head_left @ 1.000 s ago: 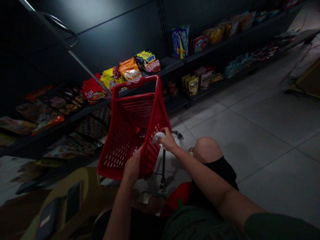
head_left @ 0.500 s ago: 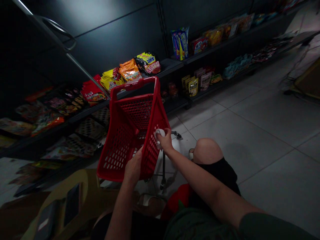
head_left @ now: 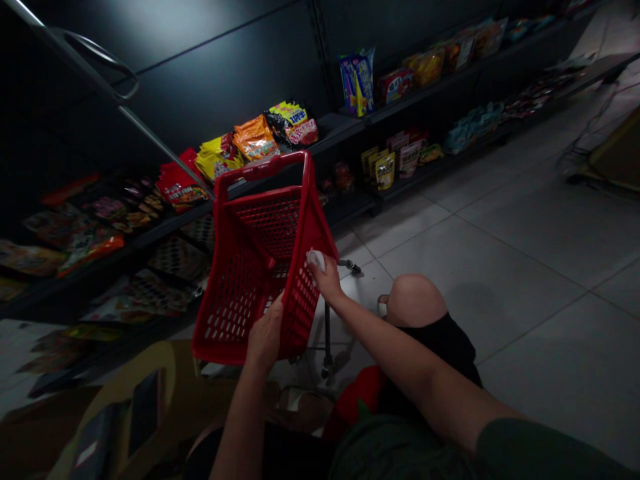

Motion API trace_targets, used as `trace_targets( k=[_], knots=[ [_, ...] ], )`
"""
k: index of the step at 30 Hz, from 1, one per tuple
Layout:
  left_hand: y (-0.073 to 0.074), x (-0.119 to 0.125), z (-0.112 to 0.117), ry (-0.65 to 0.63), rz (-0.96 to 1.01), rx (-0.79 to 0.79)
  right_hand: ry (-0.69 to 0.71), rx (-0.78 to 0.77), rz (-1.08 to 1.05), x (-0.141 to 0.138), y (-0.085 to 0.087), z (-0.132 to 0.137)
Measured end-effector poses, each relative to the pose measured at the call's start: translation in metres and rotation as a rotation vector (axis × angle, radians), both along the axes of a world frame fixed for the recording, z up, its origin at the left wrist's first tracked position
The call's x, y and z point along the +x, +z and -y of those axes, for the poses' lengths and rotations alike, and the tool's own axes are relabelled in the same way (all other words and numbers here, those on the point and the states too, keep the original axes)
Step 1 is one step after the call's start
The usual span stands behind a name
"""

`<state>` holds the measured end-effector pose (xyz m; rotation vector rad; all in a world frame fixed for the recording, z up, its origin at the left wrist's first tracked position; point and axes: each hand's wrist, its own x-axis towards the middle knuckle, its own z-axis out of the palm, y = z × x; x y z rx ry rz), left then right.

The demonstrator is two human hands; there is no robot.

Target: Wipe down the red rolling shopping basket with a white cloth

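A red plastic shopping basket (head_left: 240, 280) is tilted up in front of me, its open side facing me. My left hand (head_left: 266, 335) grips its near lower rim, fingers wrapped over the edge. Pressed against the basket's right wall is my right hand (head_left: 325, 277), closed on a small white cloth (head_left: 316, 259). The basket appears to hold nothing inside. My bare knee (head_left: 416, 300) is raised just right of the basket.
Dark shelves (head_left: 345, 123) with snack packets (head_left: 255, 137) run along the left and back. A metal stand (head_left: 327, 333) rises under the basket. A cardboard box (head_left: 165, 393) lies at lower left. Grey floor tiles (head_left: 525, 253) spread to the right.
My right hand with the white cloth has slid up and slightly left along the basket's right wall. The left hand keeps its grip on the rim.
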<state>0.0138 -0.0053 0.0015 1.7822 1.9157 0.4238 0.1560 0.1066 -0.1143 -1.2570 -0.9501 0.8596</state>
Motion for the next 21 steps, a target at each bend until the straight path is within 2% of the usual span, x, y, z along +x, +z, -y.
trace_targets(
  k=[2,4,8,10,12,15,17,19,21],
  knots=[
    [0.000,0.001,-0.001,0.012,0.010,-0.003,0.008,-0.018,-0.025,0.004,0.003,0.003],
    [0.000,0.000,-0.002,0.019,0.018,-0.002,0.045,-0.004,0.006,0.001,0.006,0.024],
    [-0.002,-0.006,-0.003,0.006,0.014,-0.010,0.378,0.155,0.137,-0.011,0.011,0.087],
    [-0.003,-0.009,-0.001,-0.001,0.007,-0.025,0.476,0.206,0.138,-0.010,0.012,0.093],
    [-0.004,-0.011,0.002,0.013,0.009,-0.037,0.402,0.161,0.096,0.000,0.012,0.069],
    [-0.004,-0.013,0.009,0.027,0.053,-0.028,0.084,-0.001,0.032,0.024,0.010,0.001],
    [-0.005,-0.014,0.012,0.035,0.092,-0.031,-0.094,-0.085,0.009,0.034,0.008,-0.031],
    [-0.007,-0.017,0.014,0.038,0.130,-0.031,-0.148,-0.069,0.011,0.033,0.006,-0.031],
    [-0.009,-0.019,0.013,0.025,0.157,-0.021,-0.060,0.068,0.048,0.021,0.003,0.001]
  ],
)
